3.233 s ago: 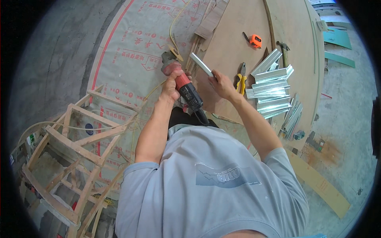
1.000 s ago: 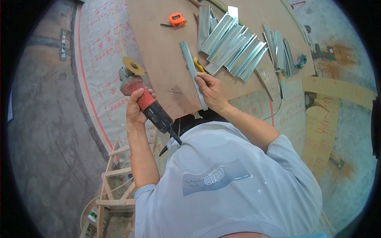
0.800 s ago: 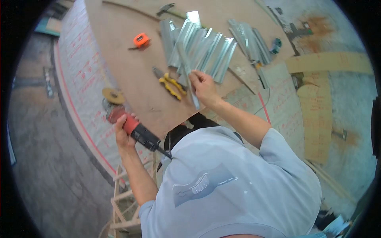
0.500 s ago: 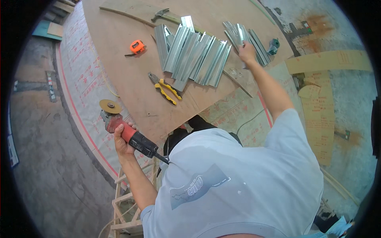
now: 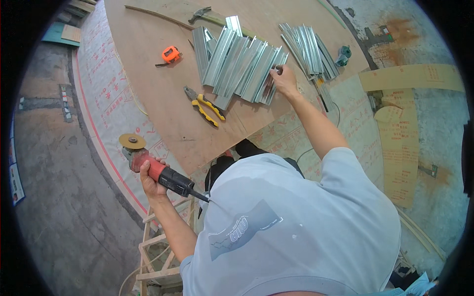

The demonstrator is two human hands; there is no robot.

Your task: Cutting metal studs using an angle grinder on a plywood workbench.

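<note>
My left hand (image 5: 152,183) is wrapped round the red and black angle grinder (image 5: 172,179), held off the table's near left corner with its tan disc (image 5: 132,141) uppermost. My right hand (image 5: 285,81) has its fingers closed on the right end of a pile of cut galvanized metal channels (image 5: 232,69). It seems to grip the outermost metal channel (image 5: 268,89); the fingertips are partly hidden. Apart from this pile, a second bundle of metal channels (image 5: 303,49) lies to the right.
On the plywood table (image 5: 168,113) lie yellow-and-black pliers (image 5: 206,108), an orange tape measure (image 5: 171,54) and a claw hammer (image 5: 200,15). A green roll-shaped thing (image 5: 343,55) sits by the right edge. A wooden frame (image 5: 157,274) stands at lower left.
My right hand has left the right-hand bundle and moved left to the main pile's right end. The grinder in my left hand has shifted slightly left and down.
</note>
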